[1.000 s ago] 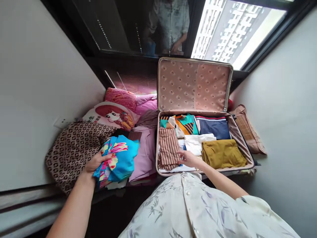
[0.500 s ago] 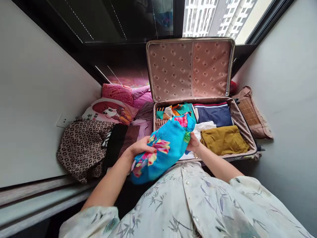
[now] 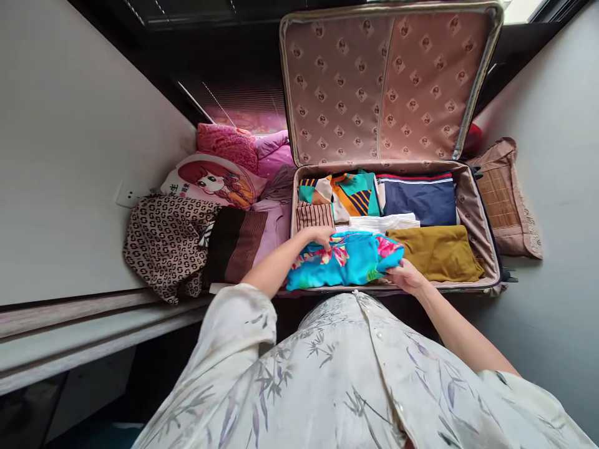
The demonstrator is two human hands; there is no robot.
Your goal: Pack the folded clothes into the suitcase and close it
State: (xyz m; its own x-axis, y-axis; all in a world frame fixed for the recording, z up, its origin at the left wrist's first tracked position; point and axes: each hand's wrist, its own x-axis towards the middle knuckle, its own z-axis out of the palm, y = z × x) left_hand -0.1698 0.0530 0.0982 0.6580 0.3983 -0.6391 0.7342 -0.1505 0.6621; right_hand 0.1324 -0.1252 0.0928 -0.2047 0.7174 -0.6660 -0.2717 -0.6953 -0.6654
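A folded bright blue floral garment [image 3: 353,265] lies across the front left of the open suitcase [image 3: 489,240]. My left hand [image 3: 319,237] grips its upper left part, the fingers closed on the cloth. At its right end my right hand [image 3: 405,275] pinches the edge, partly under the fabric. Around it in the case are a mustard folded garment [image 3: 433,252], a white cloth [image 3: 386,222], a striped brown garment [image 3: 314,216], a colourful patterned garment [image 3: 353,194] and a navy folded garment [image 3: 416,199].
The suitcase lid [image 3: 379,87] stands upright against the dark window frame. To the left are a patterned brown cloth [image 3: 163,243], a cushion with a cartoon girl [image 3: 213,181] and pink bedding [image 3: 227,146]. A brown woven mat [image 3: 503,199] leans by the right wall.
Both hands have brought the blue floral garment forward and down into the front left of the suitcase. It was tilted in the air before and now lies level. The view has tipped downward.
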